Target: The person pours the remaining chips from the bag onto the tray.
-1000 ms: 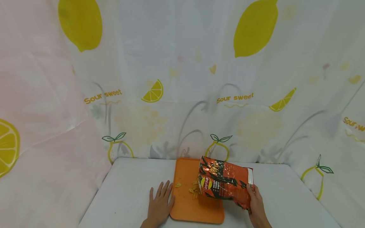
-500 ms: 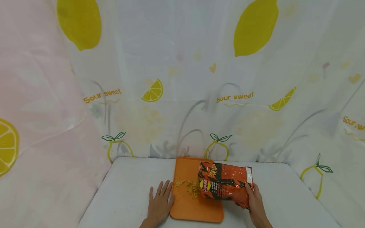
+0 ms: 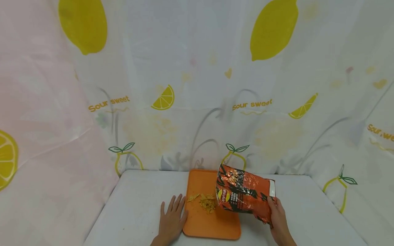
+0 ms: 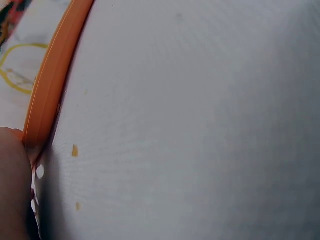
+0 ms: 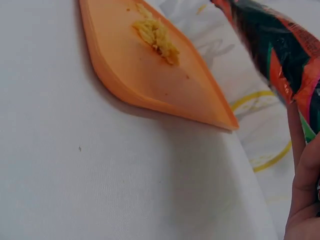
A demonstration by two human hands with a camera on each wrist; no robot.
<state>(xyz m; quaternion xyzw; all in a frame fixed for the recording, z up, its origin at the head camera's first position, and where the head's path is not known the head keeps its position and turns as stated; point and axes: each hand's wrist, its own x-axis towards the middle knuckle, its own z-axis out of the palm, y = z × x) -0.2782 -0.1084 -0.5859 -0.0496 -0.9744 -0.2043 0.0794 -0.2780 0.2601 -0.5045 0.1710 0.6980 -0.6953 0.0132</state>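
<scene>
My right hand point(image 3: 278, 218) grips the end of a red and black Lay's chip bag point(image 3: 246, 193), thumb on its front. The bag is held tilted above the right side of an orange tray point(image 3: 212, 230), its other end toward the chips. A small heap of yellow stick-shaped chips point(image 3: 208, 204) lies on the tray, also seen in the right wrist view as a yellow pile point(image 5: 156, 36). On the table at the tray's left edge rests my left hand point(image 3: 171, 218), fingers straight and spread, thumb against the rim. The left wrist view shows only part of that hand point(image 4: 12, 185) beside the tray edge.
A white table point(image 3: 135, 208) carries the tray, with a few small crumbs point(image 4: 75, 150) on its surface near the left hand. Behind the table hangs a lemon-print curtain point(image 3: 191, 136); a pinkish sheet point(image 3: 46, 119) closes the left side.
More chips lie on the tray than a second ago. The bag dipped, then rose slightly and tipped, uncovering more of the heap. My left hand has stayed in place.
</scene>
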